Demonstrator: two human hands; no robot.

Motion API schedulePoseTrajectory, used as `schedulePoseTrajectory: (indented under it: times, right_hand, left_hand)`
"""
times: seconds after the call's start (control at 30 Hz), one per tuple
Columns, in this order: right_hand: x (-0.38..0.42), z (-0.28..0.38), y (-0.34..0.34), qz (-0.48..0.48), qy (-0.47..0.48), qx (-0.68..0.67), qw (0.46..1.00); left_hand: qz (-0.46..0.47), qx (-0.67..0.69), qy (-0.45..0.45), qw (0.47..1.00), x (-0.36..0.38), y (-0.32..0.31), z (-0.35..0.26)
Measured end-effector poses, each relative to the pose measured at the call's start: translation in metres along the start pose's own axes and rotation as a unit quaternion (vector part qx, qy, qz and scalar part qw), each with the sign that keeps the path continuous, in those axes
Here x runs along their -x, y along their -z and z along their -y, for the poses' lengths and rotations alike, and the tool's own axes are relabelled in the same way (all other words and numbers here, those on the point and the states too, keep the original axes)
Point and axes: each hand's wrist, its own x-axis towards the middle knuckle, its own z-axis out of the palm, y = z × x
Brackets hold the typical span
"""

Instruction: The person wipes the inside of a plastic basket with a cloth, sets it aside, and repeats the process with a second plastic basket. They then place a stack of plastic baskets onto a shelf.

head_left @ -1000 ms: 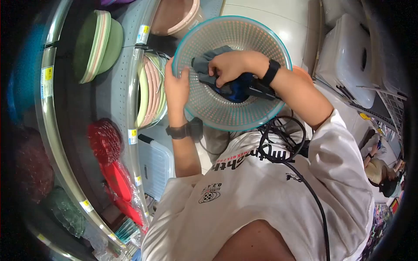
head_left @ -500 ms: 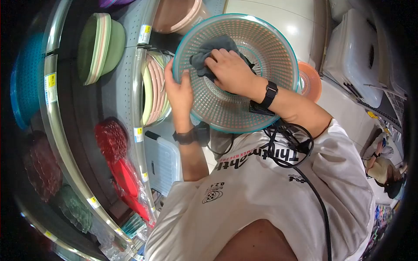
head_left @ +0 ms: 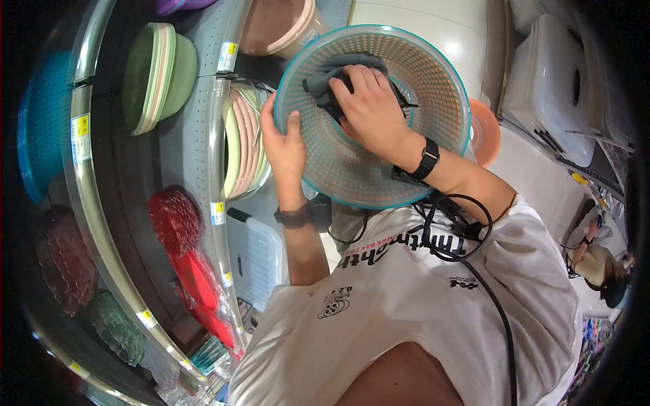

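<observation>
A large translucent colander-like basket (head_left: pixel 437 84) with a teal rim is held tilted in front of my body. My left hand (head_left: pixel 286 152) grips its left rim, thumb inside and fingers around the outside. Inside the basket, my right hand (head_left: pixel 372 111) is closed on a dark grey cloth (head_left: pixel 333 73), pressing it against the inner wall near the bottom. Thin dark straps or strings stick out from the cloth beside my fingers. Part of the cloth is hidden under my right hand.
Shelves on the left hold green and pink basins (head_left: pixel 166 78), stacked pink and green tubs (head_left: pixel 244 142), and red wrapped items (head_left: pixel 196 271). An orange basket (head_left: pixel 485 132) stands on the floor behind. Clear storage boxes (head_left: pixel 545 88) are at right. Another person (head_left: pixel 596 250) is at far right.
My right hand has moved right and slightly down inside the basket, bringing the cloth with it. The basket and my left hand have shifted slightly right.
</observation>
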Motion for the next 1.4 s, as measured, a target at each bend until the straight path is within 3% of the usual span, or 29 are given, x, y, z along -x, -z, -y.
schedulePoseTrajectory:
  times: [0.17, 0.23, 0.27, 0.33, 0.53, 0.87, 1.13, 1.4]
  right_hand:
    - [0.004, 0.001, -0.003, 0.044, -0.012, 0.031, 0.998]
    - [0.001, 0.0, -0.003, 0.158, -0.031, 0.027, 0.987]
    - [-0.002, -0.002, -0.001, 0.156, -0.031, 0.03, 0.987]
    - [-0.009, -0.004, 0.002, 0.252, -0.052, 0.012, 0.966]
    - [-0.011, -0.004, 0.001, 0.286, -0.043, 0.066, 0.955]
    - [-0.008, -0.011, -0.001, 0.317, 0.006, 0.038, 0.948]
    - [0.002, 0.011, -0.025, 0.333, 0.046, 0.229, 0.914]
    - [0.0, 0.012, -0.02, 0.311, 0.054, 0.229, 0.921]
  left_hand:
    - [0.004, -0.038, -0.007, 0.999, -0.008, 0.001, 0.008]
    - [0.031, 0.003, 0.029, 0.999, -0.013, 0.001, 0.006]
    - [0.031, 0.005, 0.026, 0.999, -0.016, 0.0, 0.007]
    - [0.049, 0.005, 0.058, 0.997, -0.022, 0.001, 0.012]
    - [0.051, -0.014, 0.043, 0.998, -0.03, 0.001, 0.029]
    - [0.05, 0.009, 0.043, 0.998, -0.026, 0.001, 0.024]
    - [0.045, -0.005, 0.047, 0.998, -0.03, 0.0, 0.027]
    - [0.038, 0.012, 0.051, 0.998, -0.024, 0.0, 0.019]
